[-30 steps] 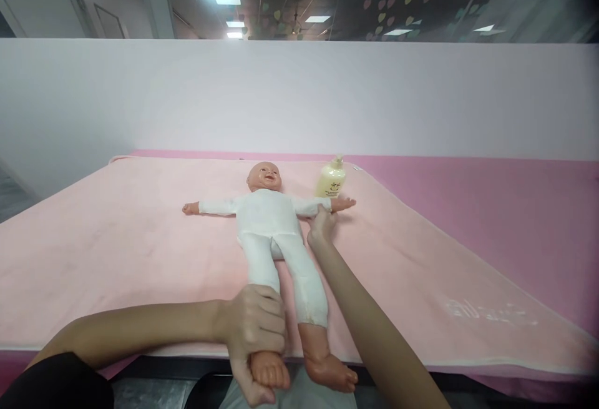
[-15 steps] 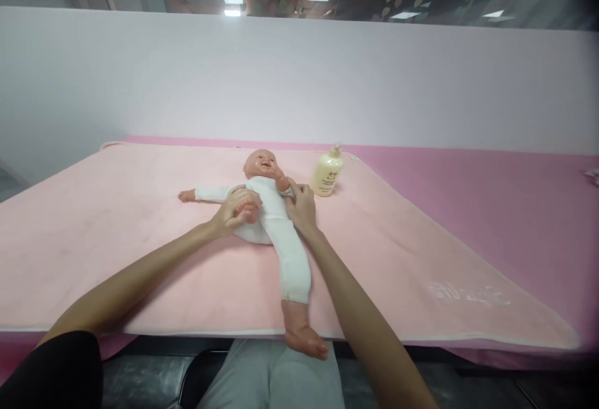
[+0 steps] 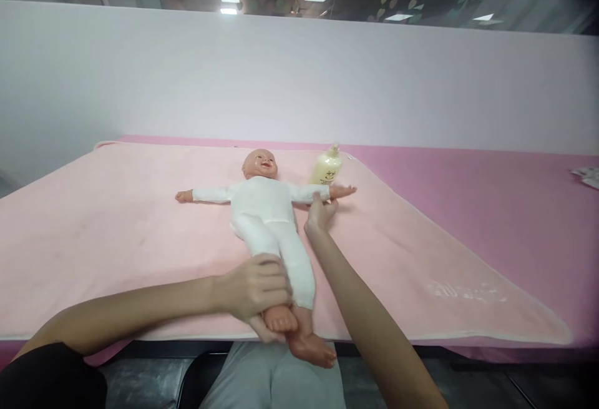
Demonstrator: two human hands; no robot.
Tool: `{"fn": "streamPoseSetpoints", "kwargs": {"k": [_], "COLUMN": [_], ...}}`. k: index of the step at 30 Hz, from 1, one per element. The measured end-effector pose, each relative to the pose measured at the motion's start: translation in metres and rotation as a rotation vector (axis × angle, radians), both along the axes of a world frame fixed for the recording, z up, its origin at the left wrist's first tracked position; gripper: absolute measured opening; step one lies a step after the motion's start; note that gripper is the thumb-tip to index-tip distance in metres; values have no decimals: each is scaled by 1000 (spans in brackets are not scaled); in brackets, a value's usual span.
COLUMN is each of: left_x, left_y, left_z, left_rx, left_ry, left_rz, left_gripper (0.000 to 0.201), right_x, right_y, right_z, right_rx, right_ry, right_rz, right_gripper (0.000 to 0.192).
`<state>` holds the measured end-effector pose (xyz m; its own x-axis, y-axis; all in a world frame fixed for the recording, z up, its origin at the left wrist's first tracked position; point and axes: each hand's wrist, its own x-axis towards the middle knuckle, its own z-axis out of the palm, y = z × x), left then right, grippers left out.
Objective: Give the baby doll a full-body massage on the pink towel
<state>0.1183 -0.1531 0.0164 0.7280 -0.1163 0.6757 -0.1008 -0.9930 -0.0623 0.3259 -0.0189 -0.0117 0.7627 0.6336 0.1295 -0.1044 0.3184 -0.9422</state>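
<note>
Fingers of our left hand (image 3: 255, 290) curl shut around the lower leg and ankle of the baby doll (image 3: 264, 215), just above its bare foot (image 3: 279, 320), at the near edge of the pink blanket (image 3: 116, 234). Our right hand (image 3: 319, 214) reaches farther out, its fingers pinched closed on the doll's white sleeve near the wrist, with the arm stretched out to the right. We see the doll lying face up near the middle of the blanket, head toward the far wall, both arms spread wide, its other foot (image 3: 312, 349) hanging past the near edge. Just beyond its right-side arm stands a pale yellow pump bottle (image 3: 327, 168), upright; we cannot tell how full it is. Under the blanket lies a darker pink table cover (image 3: 491, 197).
</note>
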Motion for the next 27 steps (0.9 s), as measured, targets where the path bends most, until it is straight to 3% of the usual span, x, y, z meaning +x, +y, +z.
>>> {"fn": "streamPoseSetpoints", "kwargs": {"k": [2,5,8,10,13,18,21,23,25,27], "left_x": [-8,-20,-28,-29,-25,-12,-3,1,1,-3], "left_y": [20,59,90,97,85,31,0,-14,-17,-9], "left_z": [13,25,23,20,22,23,12,9,16,31], "left_rx": [-31,-149,-312,-353,-302,-165,-156,-154,-179,-220], "left_ry": [-63,-117,-69,-64,-71,-169,-148,-118,-118,-158], "left_rz": [56,232,416,461,423,187,78,74,91,123], "left_gripper": [53,54,55,57,56,51,47,43,42,45], "right_x": [-3,-9,-14,-14,-12,-2,3,4,4,4], "right_y": [-3,-9,-13,-14,-12,-2,3,5,5,4], "right_z": [5,13,16,15,15,13,8,5,4,4], "right_rx": [19,14,-76,-117,-83,35,-2,-65,-81,-9], "right_ry": [-251,-735,-1132,-1184,-984,-337,110,341,415,295], "right_rz": [-37,106,254,277,259,127,77,37,7,18], "right_gripper": [47,41,48,51,46,43,44,45,47,47]}}
